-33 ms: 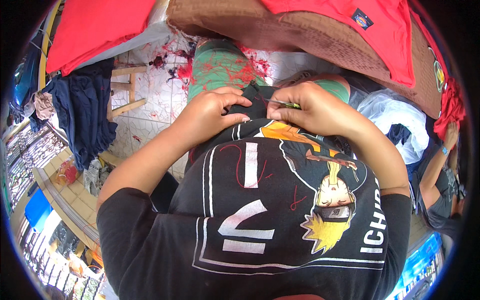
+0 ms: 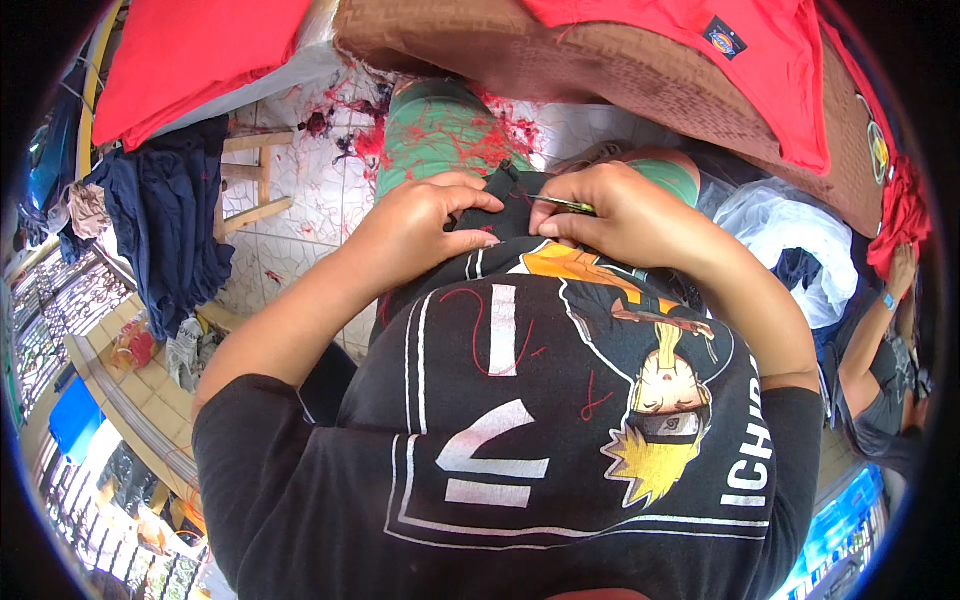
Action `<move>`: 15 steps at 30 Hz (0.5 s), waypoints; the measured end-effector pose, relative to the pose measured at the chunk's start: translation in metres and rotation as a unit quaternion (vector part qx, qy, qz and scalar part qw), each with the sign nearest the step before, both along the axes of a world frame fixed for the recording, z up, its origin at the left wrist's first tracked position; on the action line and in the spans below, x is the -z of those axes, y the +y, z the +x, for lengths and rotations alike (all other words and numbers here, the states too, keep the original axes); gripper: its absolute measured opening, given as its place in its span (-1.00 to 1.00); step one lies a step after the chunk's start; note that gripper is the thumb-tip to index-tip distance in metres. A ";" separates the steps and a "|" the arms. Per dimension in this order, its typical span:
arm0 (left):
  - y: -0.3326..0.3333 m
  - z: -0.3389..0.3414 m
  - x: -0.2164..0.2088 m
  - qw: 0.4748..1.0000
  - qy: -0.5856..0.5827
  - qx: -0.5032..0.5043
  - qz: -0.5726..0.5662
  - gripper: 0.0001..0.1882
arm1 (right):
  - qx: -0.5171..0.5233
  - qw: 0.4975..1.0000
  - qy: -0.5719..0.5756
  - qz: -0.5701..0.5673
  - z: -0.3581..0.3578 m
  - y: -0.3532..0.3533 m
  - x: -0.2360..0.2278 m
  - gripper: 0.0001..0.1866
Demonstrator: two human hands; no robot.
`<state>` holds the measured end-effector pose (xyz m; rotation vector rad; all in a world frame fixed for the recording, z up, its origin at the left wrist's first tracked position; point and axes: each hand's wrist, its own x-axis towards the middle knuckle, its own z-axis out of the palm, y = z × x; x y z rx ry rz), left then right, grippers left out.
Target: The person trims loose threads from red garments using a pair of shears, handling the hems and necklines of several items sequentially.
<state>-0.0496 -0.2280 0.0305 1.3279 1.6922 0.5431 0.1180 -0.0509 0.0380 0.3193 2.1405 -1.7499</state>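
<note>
Hands meet at upper centre: left hand [image 2: 425, 225] pinching black cloth [image 2: 505, 205]; right hand [image 2: 625, 215] closed around small green-handled tool [image 2: 560, 204].

Daylight fell bright on a floor of pale patterned tiles [image 2: 300, 195], littered with red thread scraps [image 2: 365, 140]. A wooden stool [image 2: 255, 175] stood at the left, with dark blue garments [image 2: 170, 230] draped beside it. Above, a brown padded cushion [image 2: 620, 80] carried 1 red cloth [image 2: 700, 60]; another red cloth [image 2: 190, 55] lay at the upper left. White fabric [image 2: 780, 235] was heaped at the right.
</note>
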 end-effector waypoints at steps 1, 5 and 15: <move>0.001 0.000 -0.002 1.000 0.013 0.018 0.000 -0.65 | -0.015 0.997 0.055 0.043 0.000 -0.001 0.005 -0.81; 0.002 0.000 -0.003 0.995 0.069 0.071 0.020 -0.63 | -0.127 0.982 0.047 0.136 -0.011 0.004 0.005 -0.76; 0.006 0.015 0.000 0.973 0.177 0.146 -0.016 -0.71 | -0.061 0.980 0.088 0.168 -0.008 -0.007 0.025 -0.77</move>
